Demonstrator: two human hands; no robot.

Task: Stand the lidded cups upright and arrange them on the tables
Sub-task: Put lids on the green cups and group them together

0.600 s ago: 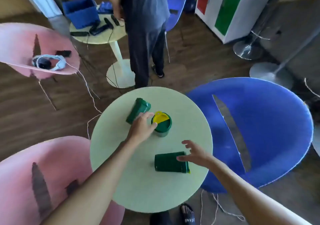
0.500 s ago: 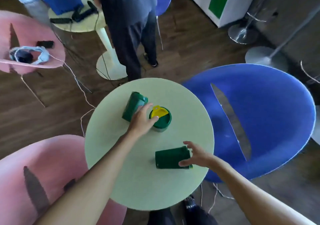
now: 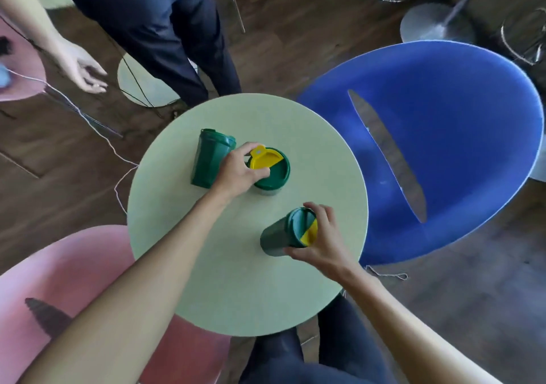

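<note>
Mid-righting on the round pale-green tabletop [image 3: 224, 280]: our right hand [image 3: 322, 243] grips a tilted dark-green plastic cup with green-and-yellow lid [image 3: 288, 233] near its right edge, our left hand [image 3: 240, 172] rests curled on the upright centre cup [image 3: 270, 171], and next we seat the tilted one, then lift the lying cup [image 3: 211, 157] left of centre.

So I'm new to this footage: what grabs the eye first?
Three green cups on the round pale-green table: the right hand holds a tilted cup near the table's right edge, and the left hand rests on the upright cup with a yellow lid flap. A third cup lies on its side, left of it.
</note>
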